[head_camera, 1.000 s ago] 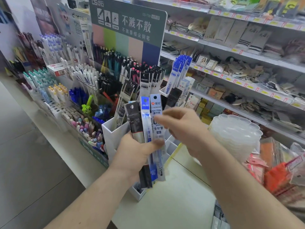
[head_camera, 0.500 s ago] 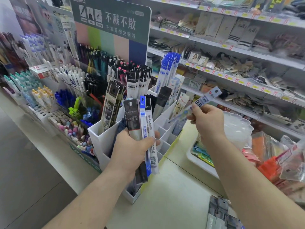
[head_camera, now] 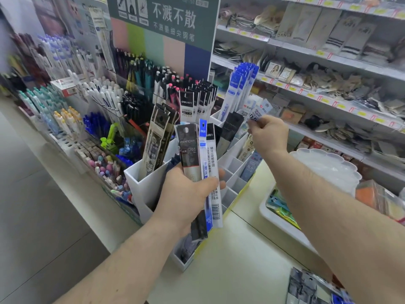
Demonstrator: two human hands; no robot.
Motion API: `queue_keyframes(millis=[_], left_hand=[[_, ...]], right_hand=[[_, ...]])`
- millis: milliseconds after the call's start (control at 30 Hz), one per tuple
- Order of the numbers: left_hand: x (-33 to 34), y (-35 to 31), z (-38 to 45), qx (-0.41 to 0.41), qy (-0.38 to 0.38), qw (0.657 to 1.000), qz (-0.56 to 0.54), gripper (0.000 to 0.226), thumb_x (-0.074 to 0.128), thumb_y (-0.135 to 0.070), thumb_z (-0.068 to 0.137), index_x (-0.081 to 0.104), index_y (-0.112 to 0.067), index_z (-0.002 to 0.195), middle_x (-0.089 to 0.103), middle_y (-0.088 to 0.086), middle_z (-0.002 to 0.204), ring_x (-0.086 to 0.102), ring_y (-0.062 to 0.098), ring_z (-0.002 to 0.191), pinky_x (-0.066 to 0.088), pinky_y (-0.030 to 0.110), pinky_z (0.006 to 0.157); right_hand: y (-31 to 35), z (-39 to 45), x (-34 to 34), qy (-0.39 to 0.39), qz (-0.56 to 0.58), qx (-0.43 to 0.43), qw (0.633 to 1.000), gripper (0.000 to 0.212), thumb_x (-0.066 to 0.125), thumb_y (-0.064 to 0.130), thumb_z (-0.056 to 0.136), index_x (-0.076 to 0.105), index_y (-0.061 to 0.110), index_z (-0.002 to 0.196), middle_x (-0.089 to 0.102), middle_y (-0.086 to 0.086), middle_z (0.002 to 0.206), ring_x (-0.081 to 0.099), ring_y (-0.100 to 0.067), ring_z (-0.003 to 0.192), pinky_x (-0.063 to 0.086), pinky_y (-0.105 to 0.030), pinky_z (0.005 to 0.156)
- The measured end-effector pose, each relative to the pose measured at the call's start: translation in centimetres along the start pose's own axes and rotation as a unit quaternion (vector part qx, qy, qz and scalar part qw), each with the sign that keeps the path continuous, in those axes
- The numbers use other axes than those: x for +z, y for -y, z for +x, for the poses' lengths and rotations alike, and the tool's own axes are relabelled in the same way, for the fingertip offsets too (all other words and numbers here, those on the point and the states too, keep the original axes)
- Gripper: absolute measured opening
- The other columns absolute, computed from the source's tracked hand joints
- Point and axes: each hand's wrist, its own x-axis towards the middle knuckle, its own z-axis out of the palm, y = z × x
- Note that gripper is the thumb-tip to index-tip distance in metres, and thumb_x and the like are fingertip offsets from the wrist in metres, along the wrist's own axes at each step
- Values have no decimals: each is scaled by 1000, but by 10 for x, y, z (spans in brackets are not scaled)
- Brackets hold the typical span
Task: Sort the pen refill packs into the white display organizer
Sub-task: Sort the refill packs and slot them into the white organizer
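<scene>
My left hand (head_camera: 186, 196) grips a fan of three refill packs (head_camera: 198, 154): a black one, a blue-and-white one and a white one, held upright in front of the white display organizer (head_camera: 149, 183). My right hand (head_camera: 268, 136) pinches a single clear refill pack (head_camera: 258, 111) with a white header, held over the organizer's back right compartments. Black packs (head_camera: 157, 137) stand in its left compartment, blue packs (head_camera: 237, 88) at its back. Several front compartments (head_camera: 233, 172) look bare.
Pen displays (head_camera: 92, 102) fill the counter to the left, under a green sign (head_camera: 166, 20). A white tray (head_camera: 285, 227) with coloured items and a clear scalloped dish (head_camera: 328, 167) sit to the right. More packs (head_camera: 306, 286) lie at the bottom right. Shelves (head_camera: 317, 62) run behind.
My right hand took one clear pack from the fan, swung it out to the right, then brought it in over the organizer's back right compartments. The left hand's fan holds fewer packs.
</scene>
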Motion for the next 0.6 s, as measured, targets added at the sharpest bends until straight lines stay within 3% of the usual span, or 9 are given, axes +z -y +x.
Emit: queue_keyframes(millis=[200, 300, 367, 500, 600], left_hand=[[-3, 2, -2, -5, 6, 1000, 4, 37, 61, 8, 90, 64, -26, 104, 78, 0, 92, 76, 18, 85, 62, 34, 73], [-4, 4, -3, -12, 5, 1000, 7, 37, 61, 8, 90, 65, -25, 105, 78, 1, 93, 76, 19, 86, 62, 37, 76], [-4, 5, -4, -21, 7, 1000, 9, 37, 62, 7, 90, 64, -27, 104, 78, 1, 94, 76, 19, 87, 61, 38, 77], [-3, 9, -7, -33, 12, 999, 26, 35, 64, 3, 89, 63, -26, 107, 78, 1, 96, 75, 18, 90, 61, 42, 81], [-1, 12, -7, -40, 15, 999, 27, 34, 65, 4, 88, 64, -19, 113, 78, 1, 95, 75, 19, 89, 62, 40, 78]], right_hand=[[-4, 11, 20, 55, -92, 30, 994, 19, 64, 27, 96, 74, 12, 98, 68, -6, 96, 61, -25, 90, 45, -30, 81], [-8, 15, 25, 84, -123, 53, 987, 21, 65, 30, 96, 73, 11, 97, 66, -9, 104, 61, -28, 100, 44, -31, 79], [-9, 17, 26, 96, -113, 67, 987, 19, 66, 31, 95, 73, 13, 91, 66, -10, 101, 62, -29, 101, 44, -31, 77], [-14, 11, 20, 105, -47, 101, 988, 18, 71, 26, 91, 77, 14, 102, 71, -5, 99, 67, -24, 97, 55, -35, 88], [-23, -3, 14, 90, -3, 119, 989, 9, 70, 17, 90, 77, 19, 94, 73, -2, 92, 69, -24, 94, 57, -43, 92]])
